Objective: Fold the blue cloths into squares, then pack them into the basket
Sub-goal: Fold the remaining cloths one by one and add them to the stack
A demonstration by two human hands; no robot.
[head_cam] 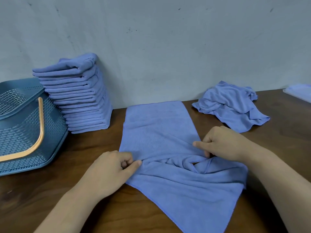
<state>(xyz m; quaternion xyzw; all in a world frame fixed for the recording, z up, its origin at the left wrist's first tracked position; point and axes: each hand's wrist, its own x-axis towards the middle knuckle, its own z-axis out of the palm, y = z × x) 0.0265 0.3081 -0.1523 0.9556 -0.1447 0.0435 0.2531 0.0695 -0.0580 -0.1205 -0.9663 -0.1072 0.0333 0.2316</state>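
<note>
Left hand (111,167), right hand (218,143): both pinching bunched ridge across blue cloth (159,128), far half flat, near corner skewed. Bare table (94,137) between cloth's left edge and folded stack (80,98).

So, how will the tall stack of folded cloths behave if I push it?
The stack is tall and its upper layers sit offset from the lower ones, so it would probably shear or topple. Being soft cloth, it likely sags when lifted.

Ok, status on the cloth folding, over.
Left hand, right hand pinching cloth mid-fold. Folded stack beside basket, crumpled cloths far right. No obstruction seen.
</note>
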